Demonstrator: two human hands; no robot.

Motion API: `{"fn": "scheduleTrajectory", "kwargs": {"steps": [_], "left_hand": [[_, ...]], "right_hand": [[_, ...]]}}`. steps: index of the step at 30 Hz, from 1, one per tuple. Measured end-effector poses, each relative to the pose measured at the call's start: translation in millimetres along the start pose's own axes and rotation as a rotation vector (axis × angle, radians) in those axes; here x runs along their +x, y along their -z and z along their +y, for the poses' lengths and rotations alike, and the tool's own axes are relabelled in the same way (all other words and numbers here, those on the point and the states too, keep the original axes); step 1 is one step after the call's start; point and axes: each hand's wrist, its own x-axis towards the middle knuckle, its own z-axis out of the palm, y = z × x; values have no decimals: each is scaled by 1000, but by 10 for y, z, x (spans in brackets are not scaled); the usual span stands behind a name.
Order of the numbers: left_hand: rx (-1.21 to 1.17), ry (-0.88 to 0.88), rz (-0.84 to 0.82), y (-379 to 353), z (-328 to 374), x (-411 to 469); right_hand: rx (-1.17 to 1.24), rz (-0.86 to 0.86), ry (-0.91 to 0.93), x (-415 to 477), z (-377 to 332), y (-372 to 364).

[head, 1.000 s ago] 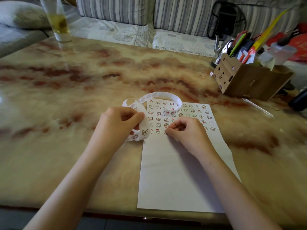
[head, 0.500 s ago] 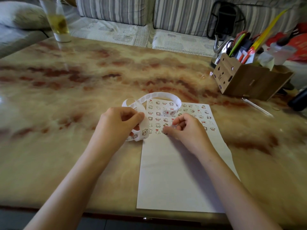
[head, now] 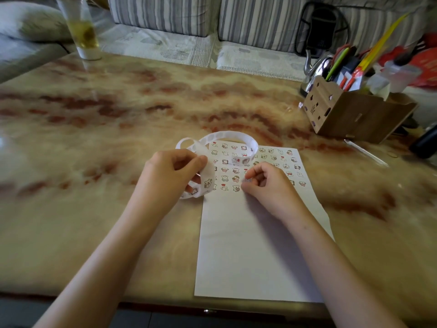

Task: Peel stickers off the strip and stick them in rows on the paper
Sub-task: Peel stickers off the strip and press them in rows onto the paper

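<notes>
A white sheet of paper (head: pixel 255 252) lies on the marble table, its far part filled with rows of small cartoon stickers (head: pixel 236 162). A curled white sticker strip (head: pixel 227 136) loops over the paper's far left corner. My left hand (head: pixel 170 176) grips the strip's near end between thumb and fingers at the paper's left edge. My right hand (head: pixel 269 185) rests on the paper at the nearest sticker row, fingers loosely curled, thumb tip down on the sheet. No sticker shows between its fingers.
A wooden organizer box (head: pixel 350 114) full of pens and scissors stands at the far right, with a thin clear stick (head: pixel 364 150) lying in front of it. A tall glass of yellow drink (head: pixel 81 31) sits at the far left edge. A striped sofa lies beyond.
My right hand has lifted its fingers off the nearest sticker row and drawn slightly right, with the fingers uncurling. My left hand still holds the strip in the same place.
</notes>
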Motion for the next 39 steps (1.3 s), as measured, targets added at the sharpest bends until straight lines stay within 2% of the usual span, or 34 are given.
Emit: {"fn": "scheduleTrajectory", "kwargs": {"steps": [3,6,11,22,30,39], "left_hand": [[-16,-3,-5,-10,4,-4],[-23,-10,-15,-29,6,-1],[-52,-28,-21,-64,12,3],[-65,-40,2,-60,28,0],[-64,-35,-74,-92,34,-47],[-76,-44,-88,-80,21,-32]], "right_hand": [[33,27,31,-43,-38,3],[231,70,120,-116,-197,26],[402,-22,263,-233,-422,-8],[389,-31,316,-293,-461,-89],[391,27,310,-281,-430,-94],[301,59,393,-295,-436,-85]]}}
